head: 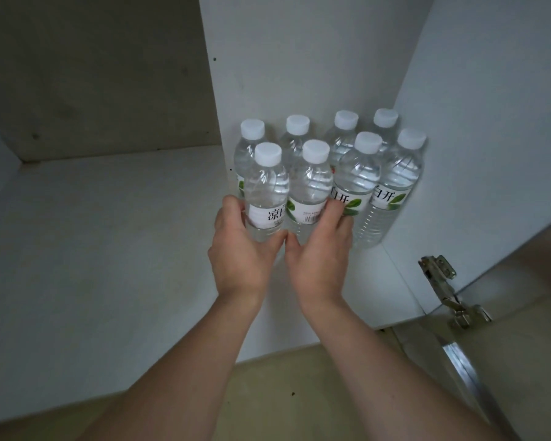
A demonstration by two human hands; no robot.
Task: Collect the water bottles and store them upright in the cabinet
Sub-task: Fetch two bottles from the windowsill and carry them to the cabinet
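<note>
bottles point(309, 183) upright, front pair between both hands point(244, 249).

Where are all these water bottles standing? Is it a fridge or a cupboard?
Most likely a cupboard, not a fridge. The water bottles stand on a plain white shelf between white panel walls, and a metal door hinge sits at the right edge.

Eight clear water bottles point(360, 173) with white caps stand upright in two rows of four inside a white cabinet point(109, 249). The person's left hand point(242, 246) and right hand point(320, 249) each grip a front-row bottle. A metal hinge point(439, 275) sits at right.
</note>
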